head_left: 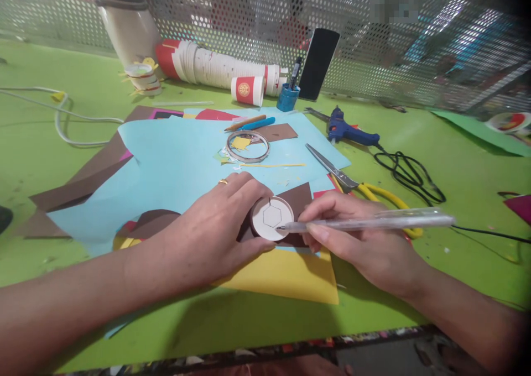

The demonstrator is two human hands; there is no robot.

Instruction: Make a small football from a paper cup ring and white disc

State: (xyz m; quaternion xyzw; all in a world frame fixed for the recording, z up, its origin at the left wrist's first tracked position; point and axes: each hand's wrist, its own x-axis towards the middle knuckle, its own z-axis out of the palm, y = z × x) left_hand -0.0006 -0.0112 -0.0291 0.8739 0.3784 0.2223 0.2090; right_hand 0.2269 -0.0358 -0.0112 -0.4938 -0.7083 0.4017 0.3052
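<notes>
A small round white disc with a raised rim, like the base of a paper cup [269, 231], lies on dark brown paper [299, 193]. A hexagon is drawn on its face. My left hand [226, 221], a ring on one finger, grips the disc's left side between thumb and fingers. In my right hand [352, 238] is a clear pen [385, 220], pinched near its lower end. Its tip rests at the disc's lower right, by the hexagon. Under the hands are yellow paper [286, 276] and light blue paper [166, 171].
Scissors [332, 165] with yellow handles lie right, near a blue glue gun [352, 134] and its black cord. Behind are a tape ring [248, 159], a red-and-white cup [248, 90], stacked cups [211, 63], a blue pot [287, 97] and a phone [318, 63] against perforated mesh.
</notes>
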